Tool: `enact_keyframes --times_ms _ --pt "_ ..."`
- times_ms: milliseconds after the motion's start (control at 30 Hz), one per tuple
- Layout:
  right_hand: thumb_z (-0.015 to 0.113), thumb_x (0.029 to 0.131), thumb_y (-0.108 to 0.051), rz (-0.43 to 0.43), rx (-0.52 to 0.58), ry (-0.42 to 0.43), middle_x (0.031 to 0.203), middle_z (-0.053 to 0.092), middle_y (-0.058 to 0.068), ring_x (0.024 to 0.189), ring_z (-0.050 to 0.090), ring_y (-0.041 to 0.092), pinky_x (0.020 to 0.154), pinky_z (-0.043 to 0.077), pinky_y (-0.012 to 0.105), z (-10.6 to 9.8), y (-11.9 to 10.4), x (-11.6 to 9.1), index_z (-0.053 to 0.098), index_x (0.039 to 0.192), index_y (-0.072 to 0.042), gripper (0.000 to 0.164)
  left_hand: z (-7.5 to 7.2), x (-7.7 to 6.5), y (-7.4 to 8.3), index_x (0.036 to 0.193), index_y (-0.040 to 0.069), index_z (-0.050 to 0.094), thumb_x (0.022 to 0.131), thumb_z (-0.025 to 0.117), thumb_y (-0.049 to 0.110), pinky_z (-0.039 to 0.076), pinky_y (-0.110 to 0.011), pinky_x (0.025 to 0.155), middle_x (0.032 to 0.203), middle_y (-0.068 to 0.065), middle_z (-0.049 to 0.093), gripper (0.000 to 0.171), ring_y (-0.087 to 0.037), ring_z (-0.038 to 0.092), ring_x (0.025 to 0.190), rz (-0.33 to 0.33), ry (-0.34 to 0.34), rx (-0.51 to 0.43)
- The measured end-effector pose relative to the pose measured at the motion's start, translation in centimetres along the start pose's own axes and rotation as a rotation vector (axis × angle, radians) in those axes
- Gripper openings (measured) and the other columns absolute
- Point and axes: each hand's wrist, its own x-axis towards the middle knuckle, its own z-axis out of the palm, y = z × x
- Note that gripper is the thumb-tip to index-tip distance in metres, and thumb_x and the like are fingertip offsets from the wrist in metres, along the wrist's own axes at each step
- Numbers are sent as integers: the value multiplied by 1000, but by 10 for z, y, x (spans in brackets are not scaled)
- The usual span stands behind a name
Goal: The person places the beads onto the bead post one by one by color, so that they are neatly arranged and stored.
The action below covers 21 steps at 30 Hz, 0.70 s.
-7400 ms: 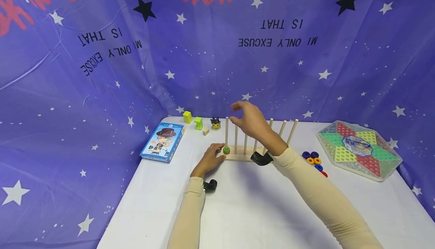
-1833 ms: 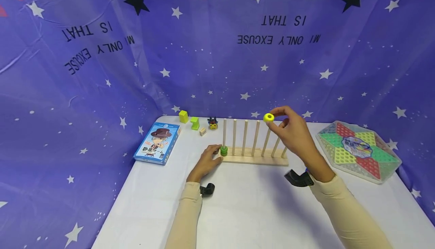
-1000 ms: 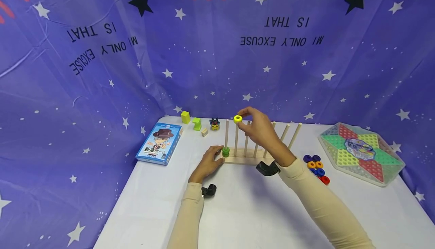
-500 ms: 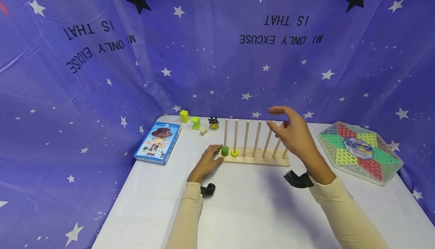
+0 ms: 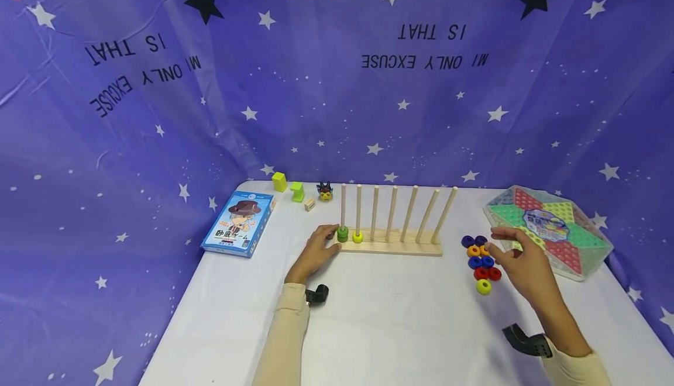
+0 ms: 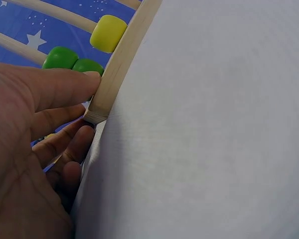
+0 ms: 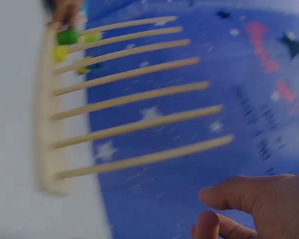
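Note:
My left hand (image 5: 314,255) holds the left end of a wooden peg rack (image 5: 389,248), thumb on its front edge and fingers round the end. Two green beads (image 5: 343,234) are stacked on the leftmost peg, and a yellow bead (image 5: 357,237) sits low on the second. The other pegs are bare. Off to the right, my right hand (image 5: 526,266) hovers beside a group of loose beads, thumb and fingers apart and holding nothing. The group has purple beads (image 5: 468,241), orange beads (image 5: 473,251), blue beads (image 5: 475,262), red beads (image 5: 494,274) and one yellow bead (image 5: 483,286).
A hexagonal board game box (image 5: 566,228) lies behind the right hand. At left is a blue card game box (image 5: 239,224). Toward the back stand a yellow block (image 5: 279,182), a green block (image 5: 297,192), a small wooden piece (image 5: 309,204) and a dark horned figure (image 5: 325,191).
A second green bead joined the leftmost peg. My right hand brought a yellow bead to the second peg, let it go, then moved right to the loose beads. The left hand stayed at the rack.

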Motion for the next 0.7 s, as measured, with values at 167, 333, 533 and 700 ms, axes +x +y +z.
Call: enact_keyframes --times_ms 167,333,533,700 --pt "61 91 -43 72 -4 -45 122 57 20 71 56 19 52 42 27 24 42 -18 52 128 -8 52 0 -2 -4 140 11 47 90 64 16 30 -46 107 140 -5 45 53 -23 46 122 -3 2 -1" --pt "64 90 -43 144 15 -136 122 56 22 78 61 20 58 45 29 39 65 -26 50 128 -5 56 0 -2 -6 140 12 47 91 64 17 29 -45 107 139 -4 45 53 -22 46 122 -4 6 -5" --pt "66 87 -43 185 -47 -174 122 55 25 98 54 35 67 40 36 50 79 -31 49 125 -3 58 0 -2 -3 140 9 47 90 64 14 30 -48 106 139 -7 45 53 -26 47 122 26 5 -10" --pt "68 87 -37 211 -52 -179 120 54 27 116 43 46 86 35 56 56 86 -33 46 123 -1 56 0 -2 0 140 11 47 91 64 15 29 -45 107 140 -5 44 53 -23 46 123 10 1 -7"
